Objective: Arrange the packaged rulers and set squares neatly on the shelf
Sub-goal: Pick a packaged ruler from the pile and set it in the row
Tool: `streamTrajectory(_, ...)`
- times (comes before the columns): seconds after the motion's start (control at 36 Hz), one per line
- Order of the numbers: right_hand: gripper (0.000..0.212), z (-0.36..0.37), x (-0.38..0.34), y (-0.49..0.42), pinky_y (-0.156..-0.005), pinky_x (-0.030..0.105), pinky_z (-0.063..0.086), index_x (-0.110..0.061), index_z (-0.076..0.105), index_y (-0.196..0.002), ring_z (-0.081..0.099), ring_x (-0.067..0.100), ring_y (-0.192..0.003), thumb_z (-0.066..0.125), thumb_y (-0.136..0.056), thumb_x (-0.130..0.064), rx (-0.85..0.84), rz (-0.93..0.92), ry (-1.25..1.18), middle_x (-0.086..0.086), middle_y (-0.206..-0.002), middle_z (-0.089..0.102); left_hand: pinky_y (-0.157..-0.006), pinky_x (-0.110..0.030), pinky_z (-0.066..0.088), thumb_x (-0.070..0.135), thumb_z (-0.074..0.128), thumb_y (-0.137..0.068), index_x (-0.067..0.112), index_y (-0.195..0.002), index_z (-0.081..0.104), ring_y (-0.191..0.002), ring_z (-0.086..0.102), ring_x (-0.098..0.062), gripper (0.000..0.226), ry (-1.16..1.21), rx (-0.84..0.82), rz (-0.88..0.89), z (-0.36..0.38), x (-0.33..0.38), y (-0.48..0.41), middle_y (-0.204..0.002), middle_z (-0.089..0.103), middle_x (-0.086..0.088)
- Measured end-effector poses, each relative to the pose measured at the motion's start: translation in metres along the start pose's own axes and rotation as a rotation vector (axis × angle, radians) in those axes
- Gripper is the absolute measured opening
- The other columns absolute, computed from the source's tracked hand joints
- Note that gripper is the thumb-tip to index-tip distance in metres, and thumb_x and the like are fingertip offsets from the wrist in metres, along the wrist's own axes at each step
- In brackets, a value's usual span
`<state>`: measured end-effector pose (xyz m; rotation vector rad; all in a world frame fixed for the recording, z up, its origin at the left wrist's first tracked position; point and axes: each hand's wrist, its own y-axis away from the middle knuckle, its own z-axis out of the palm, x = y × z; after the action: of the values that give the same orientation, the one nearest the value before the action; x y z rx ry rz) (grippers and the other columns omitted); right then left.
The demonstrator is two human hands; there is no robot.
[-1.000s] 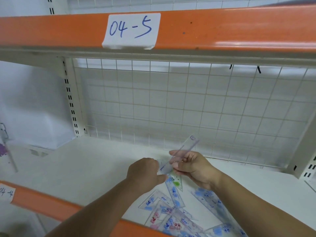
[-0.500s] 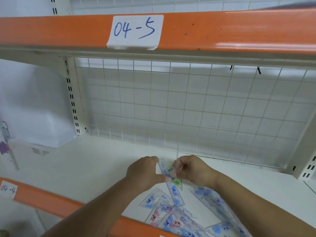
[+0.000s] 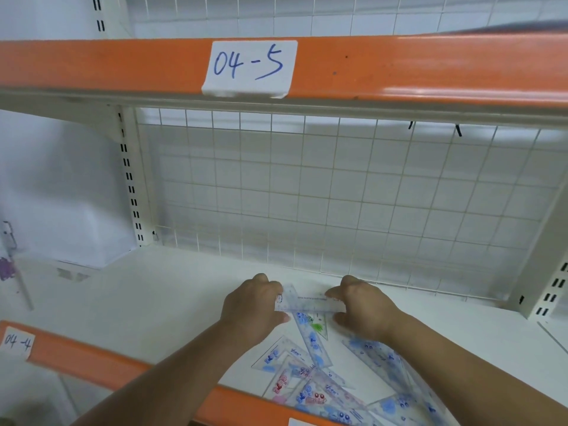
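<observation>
A loose pile of set squares (image 3: 310,392) lies at the front edge of the shelf (image 3: 153,302). Just behind it, the left hand (image 3: 252,312) and right hand (image 3: 365,312) each pinch one end of a clear ruler (image 3: 307,302), held crosswise over the pile's far end. A wire grid (image 3: 307,195) stands behind.

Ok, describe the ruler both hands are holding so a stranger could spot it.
Find the orange beam labelled 04-5, then the white shelf under it. Near the wire grid, the left hand and right hand pinch the ends of one clear ruler. It alone runs straight across; the other packets sprawl nearer the front.
</observation>
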<state>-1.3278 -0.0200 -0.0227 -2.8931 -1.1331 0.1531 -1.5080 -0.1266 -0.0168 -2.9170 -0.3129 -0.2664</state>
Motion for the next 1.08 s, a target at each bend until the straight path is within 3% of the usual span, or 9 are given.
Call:
streamTrajectory(0.22, 0.044, -0.002, -0.001, 0.013, -0.091, 0.026, 0.042, -0.025, 0.051, -0.132, 0.053, 0.018, -0.111, 0.062, -0.089, -0.027, 0.114, -0.004, -0.024, -0.001, -0.12, 0.053, -0.075, -0.024, 0.04, 0.05, 0.064, -0.086, 0.026, -0.125, 0.058, -0.107, 0.054, -0.013, 0.046, -0.087, -0.005, 0.009, 0.002, -0.001, -0.001, -0.115, 0.054, 0.004)
streamTrajectory(0.44, 0.049, -0.001, 0.006, 0.036, -0.1, 0.027, 0.038, -0.027, 0.047, -0.139, 0.048, 0.022, -0.121, 0.059, -0.091, -0.03, 0.182, 0.02, 0.051, 0.001, -0.129, 0.052, -0.083, -0.026, 0.043, 0.052, 0.065, -0.084, 0.025, -0.122, 0.06, -0.111, 0.053, -0.015, 0.047, -0.066, -0.071, 0.071, 0.009, 0.007, -0.003, -0.118, 0.053, 0.003)
streamTrajectory(0.56, 0.047, 0.0, 0.013, 0.056, -0.095, 0.031, 0.04, -0.025, 0.053, -0.134, 0.053, 0.027, -0.114, 0.063, -0.089, -0.028, 0.212, 0.041, 0.06, 0.004, -0.123, 0.057, -0.082, -0.026, 0.043, 0.054, 0.065, -0.083, 0.026, -0.119, 0.062, -0.111, 0.053, -0.015, 0.046, -0.035, -0.101, 0.133, 0.013, 0.015, -0.004, -0.117, 0.054, 0.004)
streamTrajectory(0.86, 0.042, -0.005, 0.038, 0.129, -0.09, 0.033, 0.038, -0.024, 0.05, -0.136, 0.051, 0.029, -0.113, 0.053, -0.094, -0.026, 0.207, 0.249, 0.186, 0.006, -0.123, 0.055, -0.083, -0.027, 0.044, 0.055, 0.064, -0.083, 0.025, -0.118, 0.06, -0.111, 0.055, -0.015, 0.046, 0.059, -0.137, 0.325, 0.03, 0.072, 0.005, -0.119, 0.055, 0.002)
streamTrajectory(1.08, 0.042, -0.014, 0.078, 0.197, -0.092, 0.035, 0.039, -0.024, 0.047, -0.137, 0.05, 0.027, -0.114, 0.052, -0.096, -0.029, 0.189, 0.408, 0.234, 0.004, -0.126, 0.054, -0.083, -0.031, 0.046, 0.042, 0.061, -0.089, 0.021, -0.118, 0.056, -0.111, 0.054, -0.02, 0.036, 0.014, -0.146, 0.389, 0.036, 0.13, 0.017, -0.118, 0.054, 0.0)
